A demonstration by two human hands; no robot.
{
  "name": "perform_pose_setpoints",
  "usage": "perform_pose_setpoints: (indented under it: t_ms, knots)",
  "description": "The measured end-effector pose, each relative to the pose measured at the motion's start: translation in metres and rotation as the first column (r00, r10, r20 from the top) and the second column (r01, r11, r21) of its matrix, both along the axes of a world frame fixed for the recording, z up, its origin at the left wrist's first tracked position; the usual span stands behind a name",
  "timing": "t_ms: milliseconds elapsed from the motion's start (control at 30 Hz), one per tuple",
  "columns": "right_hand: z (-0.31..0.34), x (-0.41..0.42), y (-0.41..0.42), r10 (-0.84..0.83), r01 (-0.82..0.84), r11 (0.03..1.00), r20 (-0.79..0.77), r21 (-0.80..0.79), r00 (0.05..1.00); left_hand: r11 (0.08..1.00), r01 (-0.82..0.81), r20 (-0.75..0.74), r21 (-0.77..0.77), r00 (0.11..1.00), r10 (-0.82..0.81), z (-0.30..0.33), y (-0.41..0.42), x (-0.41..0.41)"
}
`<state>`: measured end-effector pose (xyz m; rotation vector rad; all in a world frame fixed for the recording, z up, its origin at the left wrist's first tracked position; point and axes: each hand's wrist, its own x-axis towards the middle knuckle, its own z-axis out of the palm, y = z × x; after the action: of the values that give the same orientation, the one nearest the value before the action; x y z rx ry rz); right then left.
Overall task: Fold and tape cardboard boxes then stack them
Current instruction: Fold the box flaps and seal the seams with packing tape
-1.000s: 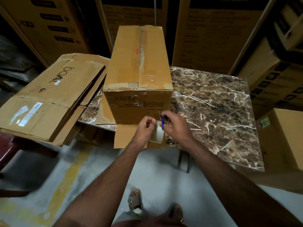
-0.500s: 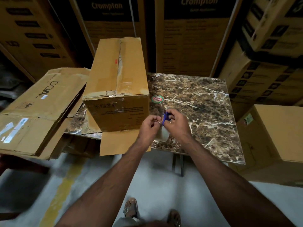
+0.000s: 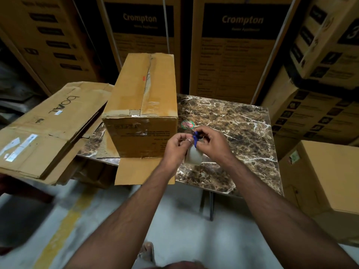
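A tall brown cardboard box stands on the marble table, clear tape along its top seam, one bottom flap hanging over the near edge. Just right of the box, my left hand pinches the tape roll, a pale ring held between both hands. My right hand grips a small blue-handled cutter at the roll's top. Whether a strip of tape is pulled out is too small to tell.
Flattened cardboard boxes lean in a pile at the table's left. Tall printed cartons line the back wall. A closed brown box sits on the floor at right. A round sticker lies on the marble.
The view has tilted up and shifted, so more of the back cartons shows. Both hands stay together on the tape roll and cutter, now slightly right of the box front.
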<state>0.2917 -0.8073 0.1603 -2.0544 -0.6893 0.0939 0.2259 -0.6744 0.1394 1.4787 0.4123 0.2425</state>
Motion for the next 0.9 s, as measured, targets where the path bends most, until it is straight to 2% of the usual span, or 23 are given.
perform_pose_setpoints:
  t_ms: [167, 433, 500, 633, 733, 833, 900]
  knots:
    - [0.005, 0.006, -0.003, 0.022, -0.022, 1.0, -0.004, 0.016, 1.0, 0.999, -0.009, -0.027, 0.035, 1.0, 0.01, 0.007, 0.001, 0.004]
    - [0.008, 0.014, -0.001, -0.001, 0.001, 0.998, -0.011, 0.055, 1.0, 0.998, -0.057, -0.023, -0.001, 0.998, 0.057, 0.02, -0.003, 0.019]
    - [0.007, 0.01, 0.001, -0.031, 0.03, 0.998, 0.011, 0.061, 0.999, 0.994, -0.09, -0.047, 0.063, 0.995, 0.093, 0.021, -0.005, 0.022]
    - [0.013, 0.006, 0.008, -0.038, 0.045, 0.981, -0.038, 0.187, 0.999, 0.978, -0.163, -0.075, 0.129, 0.982, 0.173, 0.024, -0.008, 0.027]
    - [0.019, 0.007, 0.014, -0.036, 0.055, 0.964, -0.08, 0.259, 0.996, 0.98, -0.187, -0.077, 0.068, 0.978, 0.191, 0.027, -0.006, 0.026]
    - [0.027, 0.011, 0.015, -0.027, 0.071, 0.945, -0.141, 0.321, 0.99, 0.987, -0.162, -0.001, -0.003, 0.987, 0.162, 0.036, -0.004, 0.025]
    - [0.034, 0.017, 0.015, -0.022, 0.075, 0.929, -0.149, 0.363, 0.989, 0.99, -0.136, 0.024, 0.025, 0.99, 0.136, 0.043, -0.002, 0.027]
